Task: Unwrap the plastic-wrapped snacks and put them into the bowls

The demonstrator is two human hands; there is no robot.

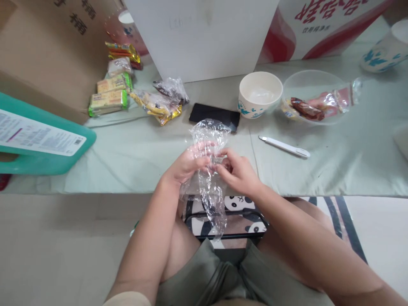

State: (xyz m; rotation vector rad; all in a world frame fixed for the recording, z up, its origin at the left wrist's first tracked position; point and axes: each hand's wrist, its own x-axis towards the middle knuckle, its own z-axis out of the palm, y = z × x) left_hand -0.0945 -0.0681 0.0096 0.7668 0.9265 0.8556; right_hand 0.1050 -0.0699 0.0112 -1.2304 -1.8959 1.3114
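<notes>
A crinkled clear plastic bag (212,199) hangs from both hands over the table's front edge, its lower end above my lap. My left hand (194,161) is closed on the bag from the left, its fingers partly behind the film. From the right, my right hand (237,172) pinches the bag with thumb and fingertips. Something small and brownish shows by its curled fingers, too unclear to name. Just beyond the bag's top lies a black phone (215,115). A white paper bowl (259,93) with blue leaf prints stands behind the right hand.
A white utility knife (284,147) lies to the right. Behind it, a clear plastic bowl (314,121) holds wrapped snacks. Several packaged snacks (108,102) sit at left, near a green jug (76,163). A white box (207,38) and a cardboard box (47,55) stand behind.
</notes>
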